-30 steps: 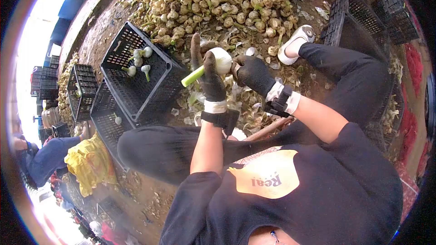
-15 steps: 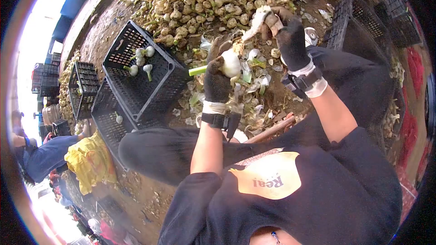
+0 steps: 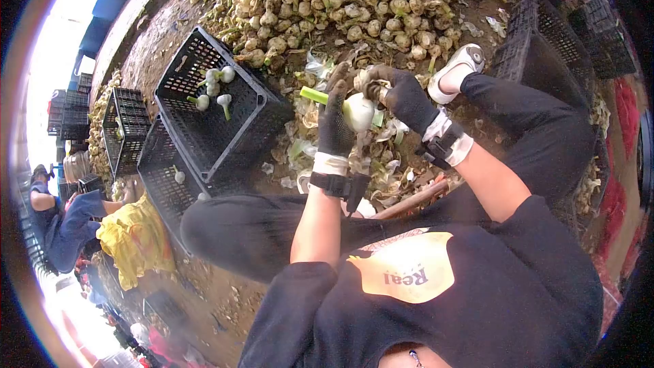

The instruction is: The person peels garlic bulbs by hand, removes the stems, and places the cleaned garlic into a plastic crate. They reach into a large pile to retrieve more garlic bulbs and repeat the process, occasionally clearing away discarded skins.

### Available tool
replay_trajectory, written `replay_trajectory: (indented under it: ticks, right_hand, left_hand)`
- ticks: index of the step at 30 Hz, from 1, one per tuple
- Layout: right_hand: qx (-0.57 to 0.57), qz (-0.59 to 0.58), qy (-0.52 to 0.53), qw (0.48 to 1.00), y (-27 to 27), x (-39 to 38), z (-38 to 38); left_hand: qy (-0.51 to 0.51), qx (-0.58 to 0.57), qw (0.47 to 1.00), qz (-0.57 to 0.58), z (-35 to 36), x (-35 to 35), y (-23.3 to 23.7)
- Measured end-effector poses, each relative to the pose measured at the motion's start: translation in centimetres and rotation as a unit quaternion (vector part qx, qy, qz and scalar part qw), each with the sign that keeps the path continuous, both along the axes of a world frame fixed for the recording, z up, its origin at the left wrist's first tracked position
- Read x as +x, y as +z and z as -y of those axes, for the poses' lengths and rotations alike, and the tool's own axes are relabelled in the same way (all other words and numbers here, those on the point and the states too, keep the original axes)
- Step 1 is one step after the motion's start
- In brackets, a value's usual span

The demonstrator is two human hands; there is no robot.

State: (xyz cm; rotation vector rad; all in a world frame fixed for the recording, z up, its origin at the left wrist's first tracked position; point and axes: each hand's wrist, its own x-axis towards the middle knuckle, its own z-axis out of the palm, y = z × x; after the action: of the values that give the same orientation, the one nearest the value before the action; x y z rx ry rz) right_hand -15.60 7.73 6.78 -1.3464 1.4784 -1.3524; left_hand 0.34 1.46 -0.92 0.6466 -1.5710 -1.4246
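A white garlic bulb [image 3: 358, 112] with a short green stem pointing left is held in my left hand [image 3: 334, 119], which wears a dark glove. Close against the bulb's right side is my right hand [image 3: 402, 95], also gloved, its fingers bent together near the top of the bulb; what they pinch is too small to tell. Loose peelings [image 3: 392, 157] lie on the ground beneath both hands. Several cleaned bulbs [image 3: 224, 100] rest inside a black crate [image 3: 238, 138] to the left.
A large heap of garlic [image 3: 340, 7] lies ahead. Other black crates stand at the left [image 3: 126, 129] and right [image 3: 545, 48]. A wooden handle [image 3: 415, 197] is near my legs. A yellow cloth [image 3: 136, 242] and a seated person [image 3: 71, 221] are at the far left.
My right hand has come down and left to the bulb from its raised spot, where it held a pale strip. The left hand and bulb have shifted slightly right.
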Motion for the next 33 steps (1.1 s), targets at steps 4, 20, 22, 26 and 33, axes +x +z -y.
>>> replay_trajectory:
  ticks: [4,20,22,26,33]
  right_hand:
    - [0.076,0.124,0.055,0.988,4.3,0.1,-1.0]
    - [0.347,-0.54,-0.085,0.762,-19.4,-16.7,1.7]
    - [0.33,-0.553,-0.075,0.761,-20.2,-16.3,1.4]
    - [0.32,-0.536,-0.042,0.78,-19.8,-15.7,1.0]
    - [0.254,-0.571,0.041,0.779,-22.3,-14.9,0.5]
  left_hand:
    - [0.073,0.346,0.917,-0.184,0.5,0.3,4.6]
    - [0.088,0.364,0.847,-0.377,3.6,2.4,6.8]
    - [0.071,0.341,0.889,-0.298,3.1,1.5,6.6]
    - [0.042,0.331,0.937,-0.103,1.9,-0.5,4.6]
    - [0.004,0.33,0.944,0.002,0.5,-2.1,2.6]
